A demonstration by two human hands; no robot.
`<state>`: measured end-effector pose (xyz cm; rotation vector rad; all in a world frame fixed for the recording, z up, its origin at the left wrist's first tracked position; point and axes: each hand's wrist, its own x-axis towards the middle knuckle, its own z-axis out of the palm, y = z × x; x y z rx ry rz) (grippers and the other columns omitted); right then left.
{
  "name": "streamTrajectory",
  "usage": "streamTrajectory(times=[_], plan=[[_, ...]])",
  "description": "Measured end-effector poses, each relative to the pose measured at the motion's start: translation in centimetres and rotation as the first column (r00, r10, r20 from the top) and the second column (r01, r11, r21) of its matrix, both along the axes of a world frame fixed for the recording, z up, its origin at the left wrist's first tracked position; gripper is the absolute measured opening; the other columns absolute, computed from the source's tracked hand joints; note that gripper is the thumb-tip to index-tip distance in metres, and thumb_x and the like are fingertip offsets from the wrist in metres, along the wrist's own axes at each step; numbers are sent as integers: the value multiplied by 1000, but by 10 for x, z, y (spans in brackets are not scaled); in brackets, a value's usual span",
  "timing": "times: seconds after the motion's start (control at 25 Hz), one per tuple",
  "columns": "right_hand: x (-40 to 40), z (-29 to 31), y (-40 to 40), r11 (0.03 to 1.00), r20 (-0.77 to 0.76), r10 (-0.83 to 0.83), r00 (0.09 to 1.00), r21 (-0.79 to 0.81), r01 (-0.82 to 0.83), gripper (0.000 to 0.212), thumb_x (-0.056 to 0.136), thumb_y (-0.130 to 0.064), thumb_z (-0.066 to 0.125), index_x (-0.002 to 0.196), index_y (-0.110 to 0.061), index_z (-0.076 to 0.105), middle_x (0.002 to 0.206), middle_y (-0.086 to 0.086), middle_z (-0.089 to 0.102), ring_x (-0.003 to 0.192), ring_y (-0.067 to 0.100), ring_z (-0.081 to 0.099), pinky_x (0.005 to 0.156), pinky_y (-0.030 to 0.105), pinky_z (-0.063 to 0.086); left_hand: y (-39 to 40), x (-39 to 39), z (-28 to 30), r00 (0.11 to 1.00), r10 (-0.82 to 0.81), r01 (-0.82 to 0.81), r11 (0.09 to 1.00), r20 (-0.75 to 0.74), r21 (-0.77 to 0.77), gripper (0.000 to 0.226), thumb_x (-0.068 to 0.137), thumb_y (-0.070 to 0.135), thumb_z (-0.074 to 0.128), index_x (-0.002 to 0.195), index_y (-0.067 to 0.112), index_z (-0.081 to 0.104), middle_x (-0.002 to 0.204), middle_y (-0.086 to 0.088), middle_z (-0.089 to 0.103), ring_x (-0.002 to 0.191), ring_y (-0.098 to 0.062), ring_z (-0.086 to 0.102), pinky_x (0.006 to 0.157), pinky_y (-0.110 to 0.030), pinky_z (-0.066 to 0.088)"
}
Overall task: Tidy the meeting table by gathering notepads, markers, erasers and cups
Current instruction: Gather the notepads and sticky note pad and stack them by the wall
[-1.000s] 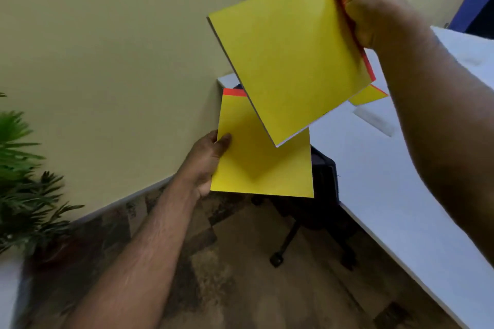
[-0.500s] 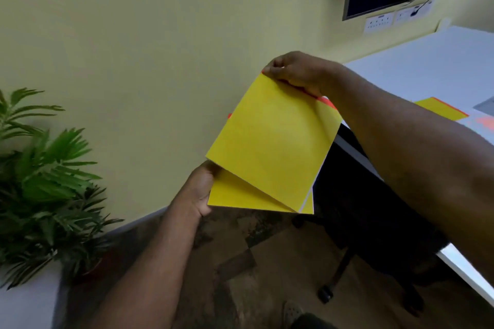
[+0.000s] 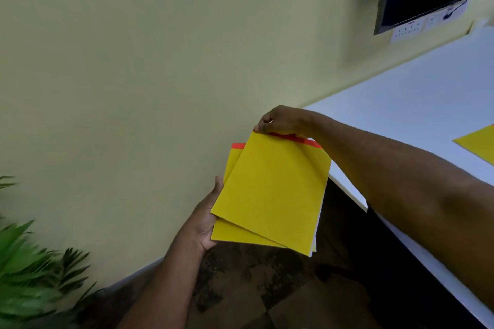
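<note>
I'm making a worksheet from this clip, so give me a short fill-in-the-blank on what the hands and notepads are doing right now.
1. The right hand pinches the top notepad at its ____ binding edge.
2. The left hand holds the lower notepad, which lies ____ the top one.
3. A third yellow notepad lies on the white ____.
4. At the lower left stands a green ____.

Missing words: red; under; table; plant
</note>
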<state>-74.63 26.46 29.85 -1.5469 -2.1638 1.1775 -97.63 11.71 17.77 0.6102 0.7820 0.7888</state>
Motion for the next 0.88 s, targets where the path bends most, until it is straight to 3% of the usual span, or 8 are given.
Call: streamTrajectory(times=[0.12, 0.36, 0.48, 0.6, 0.64, 0.72, 0.8, 0.88], plan=[[5, -11, 54, 999, 16, -39, 999, -1, 39, 29, 90, -44, 62, 103, -21, 72, 105, 1, 69, 96, 20, 65, 89, 38, 54, 60, 11, -9, 999, -49, 50, 998, 22, -25, 81, 72, 58, 74, 141, 23, 48, 143, -20, 49, 128, -45, 48, 96, -62, 42], [46, -54, 152, 975, 79, -193, 978, 127, 182, 31, 86, -43, 67, 89, -13, 71, 80, -3, 63, 67, 5, 52, 55, 18, 41, 192, 64, -22, 982, -124, 128, 992, -144, 21, 65, 69, 34, 84, 128, 23, 60, 129, -15, 63, 114, -39, 61, 79, -52, 54], [80, -73, 197, 931, 276, -299, 914, 296, 215, 42, 85, -51, 64, 114, -20, 66, 113, 0, 66, 103, 17, 60, 85, 27, 48, 259, 83, -36, 980, -116, 117, 993, -163, 0, 49, 83, 30, 70, 130, 23, 57, 125, -13, 65, 110, -38, 64, 78, -52, 55], [131, -96, 232, 728, 319, -664, 676, 483, 487, 63, 86, -58, 56, 136, -20, 49, 139, 7, 54, 124, 30, 51, 102, 45, 39, 340, 106, -44, 962, -158, 160, 987, -221, -9, 46, 84, 32, 62, 129, 32, 55, 122, -10, 67, 107, -37, 66, 78, -55, 55], [150, -106, 243, 634, 263, -767, 585, 445, 632, 68, 87, -60, 53, 140, -17, 43, 142, 10, 51, 126, 32, 50, 102, 47, 39, 373, 118, -44, 959, -181, 182, 983, -216, -16, 44, 83, 33, 62, 127, 35, 56, 121, -8, 68, 105, -37, 67, 76, -55, 55], [175, -127, 260, 440, 63, -898, 436, 88, 894, 69, 90, -61, 48, 140, -14, 40, 141, 13, 49, 125, 35, 51, 100, 49, 43, 436, 146, -44, 938, -259, 260, 965, -230, -28, 41, 82, 34, 62, 123, 38, 58, 119, -6, 69, 104, -35, 67, 76, -55, 56], [183, -141, 257, 413, -261, -905, 336, -350, 841, 41, 97, -49, 45, 125, -20, 54, 133, 9, 59, 118, 32, 57, 93, 47, 51, 477, 168, -47, 913, -304, 327, 944, -273, 43, 42, 88, 27, 60, 129, 35, 55, 124, -5, 67, 110, -35, 64, 85, -58, 53], [193, -148, 271, 382, -463, -874, 147, -469, 796, 20, 99, -25, 44, 110, -26, 60, 120, 4, 66, 109, 29, 61, 82, 41, 52, 526, 196, -47, 853, -369, 440, 889, -369, 128, 46, 95, 12, 52, 136, 30, 46, 129, -4, 62, 115, -32, 60, 94, -55, 50]])
